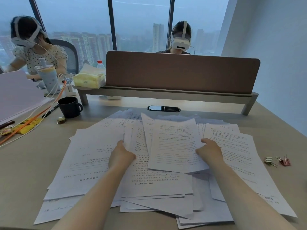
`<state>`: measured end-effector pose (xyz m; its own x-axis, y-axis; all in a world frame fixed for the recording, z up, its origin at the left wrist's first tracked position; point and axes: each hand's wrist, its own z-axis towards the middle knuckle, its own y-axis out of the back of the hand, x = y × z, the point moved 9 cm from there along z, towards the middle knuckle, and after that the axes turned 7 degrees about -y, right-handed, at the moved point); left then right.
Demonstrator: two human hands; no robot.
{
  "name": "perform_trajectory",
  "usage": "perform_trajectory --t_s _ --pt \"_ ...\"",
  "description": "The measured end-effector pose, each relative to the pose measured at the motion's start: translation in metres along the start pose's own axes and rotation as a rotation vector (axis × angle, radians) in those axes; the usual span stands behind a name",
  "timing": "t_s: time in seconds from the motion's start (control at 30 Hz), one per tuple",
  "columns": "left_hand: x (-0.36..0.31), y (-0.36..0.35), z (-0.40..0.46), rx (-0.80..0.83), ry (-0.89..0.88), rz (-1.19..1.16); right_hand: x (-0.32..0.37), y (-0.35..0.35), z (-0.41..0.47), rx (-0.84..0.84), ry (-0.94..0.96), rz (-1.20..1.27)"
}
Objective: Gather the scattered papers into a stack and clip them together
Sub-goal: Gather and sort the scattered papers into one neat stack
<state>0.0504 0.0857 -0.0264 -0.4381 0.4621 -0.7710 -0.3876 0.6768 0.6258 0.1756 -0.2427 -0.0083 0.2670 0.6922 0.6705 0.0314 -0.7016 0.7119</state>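
Gathering at an early stage; papers not yet stacked, clips untouched.

Both hands grip a top sheet (pixel 176 146) at mid-pile: left hand (pixel 121 156) pinching its left edge, right hand (pixel 210 151) pinching its right edge, fingers largely hidden under the paper; the remaining papers (pixel 93 163) lie fanned and overlapping across the tabletop (pixel 33 163), corners pointing every way; no squared stack visible. Binder clips (pixel 277 161) rest to the right, just beside the spread, within reach. Obstructions judged minor: a dark mug (pixel 69 107), orange cable (pixel 33 120) and snack wrappers (pixel 28 124) sit left, apart from the sheets; squaring and clipping remain outstanding.
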Motion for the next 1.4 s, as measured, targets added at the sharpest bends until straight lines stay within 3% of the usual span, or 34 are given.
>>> perform_trajectory --t_s 0.17,0.3,0.53,0.77,0.9,1.0,1.2,1.4 --pt "0.003 0.0 0.003 0.017 0.054 -0.314 0.008 -0.016 -0.01 0.19 -0.081 0.241" --pt "0.004 -0.005 0.004 0.023 0.079 -0.464 0.01 -0.039 -0.029 0.33 -0.074 0.134" --pt "0.003 -0.019 -0.001 0.133 0.022 -0.545 0.008 -0.057 -0.041 0.337 0.008 -0.07" --pt "0.001 -0.018 -0.005 0.118 -0.026 -0.541 0.011 -0.058 -0.044 0.342 0.054 -0.122" --pt "-0.005 -0.009 -0.007 0.054 -0.08 -0.573 0.01 -0.04 -0.038 0.149 0.084 -0.092" --pt "-0.014 0.005 -0.008 -0.004 -0.133 -0.625 0.012 -0.03 -0.039 0.102 0.049 0.033" --pt "-0.04 0.03 -0.011 -0.023 -0.259 -0.776 0.034 -0.028 -0.039 0.288 0.022 0.591" --pt "-0.077 0.059 -0.014 -0.04 -0.41 -0.906 0.09 0.01 -0.056 0.183 0.291 0.802"
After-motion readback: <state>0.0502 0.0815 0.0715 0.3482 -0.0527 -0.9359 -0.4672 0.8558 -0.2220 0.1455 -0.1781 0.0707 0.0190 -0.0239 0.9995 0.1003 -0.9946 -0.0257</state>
